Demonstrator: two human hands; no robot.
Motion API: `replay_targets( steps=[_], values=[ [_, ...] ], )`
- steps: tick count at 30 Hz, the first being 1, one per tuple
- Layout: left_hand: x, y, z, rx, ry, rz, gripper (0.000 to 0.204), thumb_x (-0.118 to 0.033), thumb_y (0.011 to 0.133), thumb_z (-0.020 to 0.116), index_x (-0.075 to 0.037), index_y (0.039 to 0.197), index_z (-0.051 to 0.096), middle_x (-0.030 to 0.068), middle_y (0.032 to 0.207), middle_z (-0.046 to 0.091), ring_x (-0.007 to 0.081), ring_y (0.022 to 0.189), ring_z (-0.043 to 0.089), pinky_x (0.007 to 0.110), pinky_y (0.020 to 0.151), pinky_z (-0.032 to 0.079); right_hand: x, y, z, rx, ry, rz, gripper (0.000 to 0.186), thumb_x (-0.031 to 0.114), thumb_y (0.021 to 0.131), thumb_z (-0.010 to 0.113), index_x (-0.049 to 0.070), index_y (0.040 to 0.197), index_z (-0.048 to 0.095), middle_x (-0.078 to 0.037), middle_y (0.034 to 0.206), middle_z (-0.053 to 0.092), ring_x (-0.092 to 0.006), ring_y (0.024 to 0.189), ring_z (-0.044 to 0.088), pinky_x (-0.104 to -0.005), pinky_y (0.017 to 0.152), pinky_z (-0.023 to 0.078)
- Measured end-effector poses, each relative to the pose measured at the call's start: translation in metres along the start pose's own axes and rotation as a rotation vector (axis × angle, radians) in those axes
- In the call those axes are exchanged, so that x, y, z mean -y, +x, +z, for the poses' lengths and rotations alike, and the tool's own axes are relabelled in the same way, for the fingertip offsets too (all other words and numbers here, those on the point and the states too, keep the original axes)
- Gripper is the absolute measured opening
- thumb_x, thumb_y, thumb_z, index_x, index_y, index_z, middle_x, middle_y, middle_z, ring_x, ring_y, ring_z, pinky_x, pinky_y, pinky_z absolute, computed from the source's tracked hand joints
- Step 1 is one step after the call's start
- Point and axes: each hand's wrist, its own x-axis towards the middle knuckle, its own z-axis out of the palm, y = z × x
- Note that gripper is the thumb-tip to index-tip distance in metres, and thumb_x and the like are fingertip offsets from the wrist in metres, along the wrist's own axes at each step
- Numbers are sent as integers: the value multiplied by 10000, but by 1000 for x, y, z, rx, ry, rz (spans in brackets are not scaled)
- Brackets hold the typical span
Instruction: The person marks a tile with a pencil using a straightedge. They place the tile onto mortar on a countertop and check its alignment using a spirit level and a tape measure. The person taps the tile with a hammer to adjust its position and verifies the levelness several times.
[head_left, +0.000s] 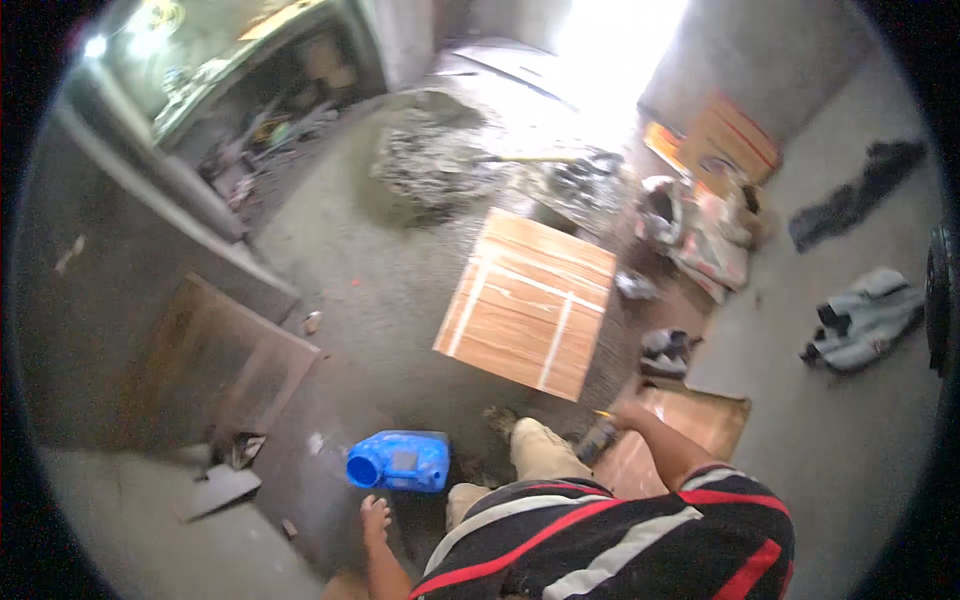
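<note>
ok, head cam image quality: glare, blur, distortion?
Head view: bright opening at top blown out white, glare spilling past its edges; small light flaring upper left. Head view: black corners, edges bowing toward the rim. Head view: soft overall, right hand hard to make out; blue jug reads clearer.

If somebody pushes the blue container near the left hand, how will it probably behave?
The blue container looks like moulded plastic, so it is probably fairly stiff. Its boxy sides suggest sliding rather than rolling. Its round mouth suggests a hollow, perhaps light body.
</note>
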Motion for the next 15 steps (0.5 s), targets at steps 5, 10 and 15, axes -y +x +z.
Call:
replay_targets(
  steps=[5,10,15],
  values=[
    [38,-34,-14,-84,96,-45,630,-193,968,644,-12,1541,455,111,1171,681,171,835,637,325,639,523,46,-5,-17,97,63,63,477,513,930,652,57,967,787,-184,824,747,-329,768,717,-468,710,551],
    [112,-53,-24,-34,63,-151,628,-208,952,678,-9,1515,485,135,1186,693,199,860,680,351,627,547,94,5,-43,69,325,28,436,491,920,674,75,984,789,-142,832,760,-263,766,725,-420,723,556],
    [139,-73,-10,-112,-26,-149,496,-211,942,675,-31,1393,572,102,1035,690,210,780,663,373,567,523,106,26,-49,-89,183,-150,411,458,931,670,69,1014,771,-139,845,758,-263,761,712,-405,719,546]
  ],
)
